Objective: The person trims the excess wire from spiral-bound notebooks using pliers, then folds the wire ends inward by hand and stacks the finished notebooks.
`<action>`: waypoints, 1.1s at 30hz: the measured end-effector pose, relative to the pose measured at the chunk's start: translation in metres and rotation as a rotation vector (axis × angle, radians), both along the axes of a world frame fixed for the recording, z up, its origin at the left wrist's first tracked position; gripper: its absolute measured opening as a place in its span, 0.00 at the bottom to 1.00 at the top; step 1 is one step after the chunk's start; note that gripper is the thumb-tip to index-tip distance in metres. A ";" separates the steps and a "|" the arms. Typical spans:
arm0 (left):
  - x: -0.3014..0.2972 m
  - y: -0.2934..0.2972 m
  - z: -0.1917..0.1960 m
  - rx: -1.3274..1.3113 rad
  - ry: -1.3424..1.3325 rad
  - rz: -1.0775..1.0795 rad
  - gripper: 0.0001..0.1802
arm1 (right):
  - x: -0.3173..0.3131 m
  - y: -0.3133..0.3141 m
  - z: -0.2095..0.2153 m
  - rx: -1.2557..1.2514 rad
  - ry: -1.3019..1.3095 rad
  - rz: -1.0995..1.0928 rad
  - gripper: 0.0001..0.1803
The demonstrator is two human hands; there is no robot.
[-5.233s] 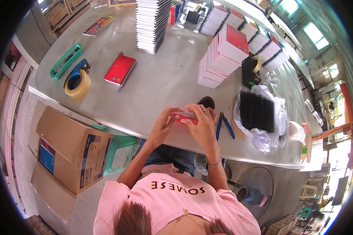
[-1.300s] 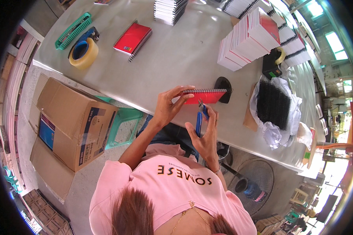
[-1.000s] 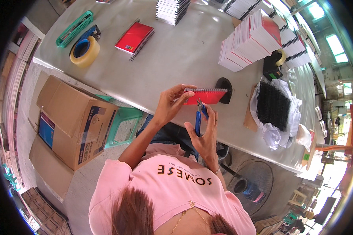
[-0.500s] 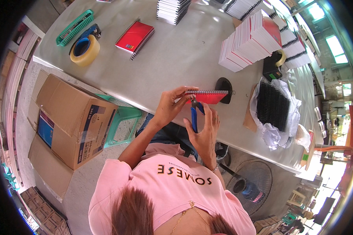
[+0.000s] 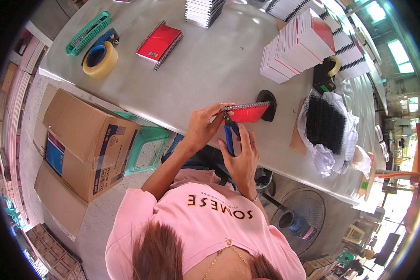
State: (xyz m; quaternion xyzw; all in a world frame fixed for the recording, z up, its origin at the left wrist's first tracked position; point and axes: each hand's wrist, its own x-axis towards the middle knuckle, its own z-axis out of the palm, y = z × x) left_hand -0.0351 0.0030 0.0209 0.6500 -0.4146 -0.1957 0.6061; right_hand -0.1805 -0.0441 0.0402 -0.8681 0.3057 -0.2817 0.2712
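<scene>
My left hand (image 5: pixel 205 122) grips the left end of a red spiral notebook (image 5: pixel 247 115), whose wire spine runs along its top edge. In my right hand (image 5: pixel 242 151) is a pair of blue-handled pliers (image 5: pixel 229 135), held with the fingers round the handles. The pliers' jaws meet the left end of the wire spine, close to my left fingertips; whether they bite the wire cannot be made out. Behind the notebook's right end is a round black object (image 5: pixel 268 103) on the table.
Another red spiral notebook (image 5: pixel 159 43), tape rolls (image 5: pixel 101 60) and a green basket (image 5: pixel 88 33) lie at the table's left. Stacked books (image 5: pixel 299 44) and black binding coils (image 5: pixel 325 125) on crumpled paper stand at right. A cardboard box (image 5: pixel 86 135) and fan (image 5: pixel 303 219) flank me.
The pliers' jaws have shifted slightly left, to the very end of the spine. The notebook's right end has tilted up a little. My left hand keeps its hold.
</scene>
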 end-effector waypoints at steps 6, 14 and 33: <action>-0.002 0.000 -0.010 0.016 -0.187 0.084 0.18 | -0.011 -0.012 0.010 0.980 -0.155 0.213 0.26; -0.006 0.003 0.006 0.028 -0.087 0.078 0.16 | -0.025 -0.040 0.029 1.253 -0.071 0.415 0.31; 0.272 -0.020 0.087 0.214 -0.554 0.320 0.19 | -0.084 -0.096 -0.041 -0.219 0.292 -0.400 0.33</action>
